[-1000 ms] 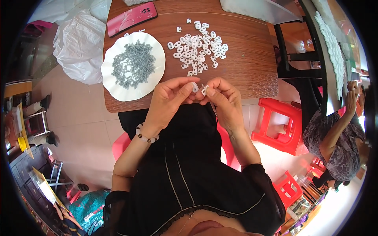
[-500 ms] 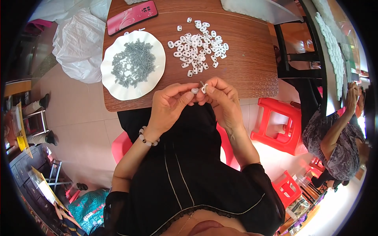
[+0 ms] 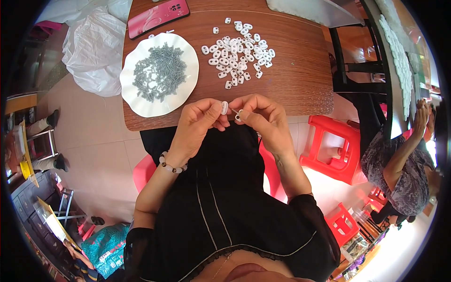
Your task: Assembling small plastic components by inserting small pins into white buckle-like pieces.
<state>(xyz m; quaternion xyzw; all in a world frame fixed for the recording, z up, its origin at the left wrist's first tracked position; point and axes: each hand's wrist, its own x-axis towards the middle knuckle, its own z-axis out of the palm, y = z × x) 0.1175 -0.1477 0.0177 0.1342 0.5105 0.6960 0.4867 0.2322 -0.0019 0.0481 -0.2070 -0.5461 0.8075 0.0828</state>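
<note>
Above the table's near edge my hands face each other, close but apart. My left hand (image 3: 193, 124), closed at thumb and fingertips, grips a small white oval cord lock piece (image 3: 224, 107). Between the thumb and fingers of my right hand (image 3: 268, 120) is another white cord lock piece (image 3: 238, 116) with a round hole. A thin spring (image 3: 234, 111) sticks out beside it toward the left hand. Beyond the hands lies a loose pile of white two-holed cord lock pieces (image 3: 233, 55). Many small grey springs (image 3: 162, 70) fill the middle of a white wavy-rimmed plate (image 3: 128, 94) on the left.
A pink phone (image 3: 159, 18) lies behind the plate on the brown wooden table (image 3: 298, 70). White plastic bags (image 3: 94, 51) hang at the left. Right of the table stand a red stool (image 3: 329, 150) and another person (image 3: 399, 164) with raised hands.
My hands have drawn slightly apart, the left one moving left. The left piece has turned and shows its long side. The right piece has tipped lower, and its spring now points left.
</note>
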